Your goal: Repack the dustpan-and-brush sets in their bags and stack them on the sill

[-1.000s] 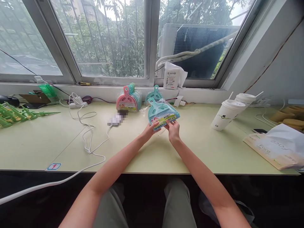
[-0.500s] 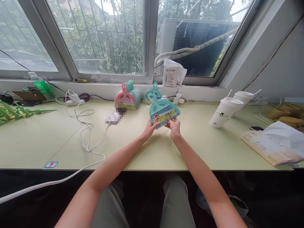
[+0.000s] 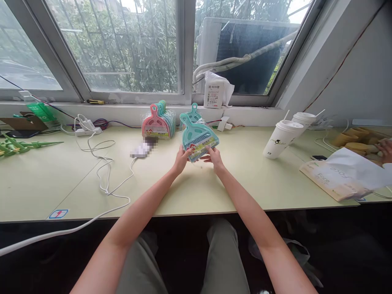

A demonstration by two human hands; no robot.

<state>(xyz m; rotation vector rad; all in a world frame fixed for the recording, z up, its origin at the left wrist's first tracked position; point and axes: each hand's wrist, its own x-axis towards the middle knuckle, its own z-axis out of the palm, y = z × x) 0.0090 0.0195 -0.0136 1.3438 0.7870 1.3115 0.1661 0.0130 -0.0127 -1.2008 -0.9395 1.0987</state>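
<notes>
A teal mini dustpan and brush set, wrapped in clear plastic with a printed label, is held tilted above the table between my two hands. My left hand grips its lower left corner, thumb on the front. At the lower right edge, my right hand has its thumb over the label and its fingers partly behind the set. Just behind stands another teal set, partly covered by the held one. To the left is an upright row of similar packed sets, pink at the front and teal behind.
Two white lidded cups with straws stand on the right, beyond them a paper bag. A co-worker's hand shows at the far right. White cables and a power strip lie left. A tissue pack rests on the sill.
The view has shifted slightly, moving the scene leftward. The held set has turned a little more upright in my hands. A co-worker's hand has appeared at the right edge.
</notes>
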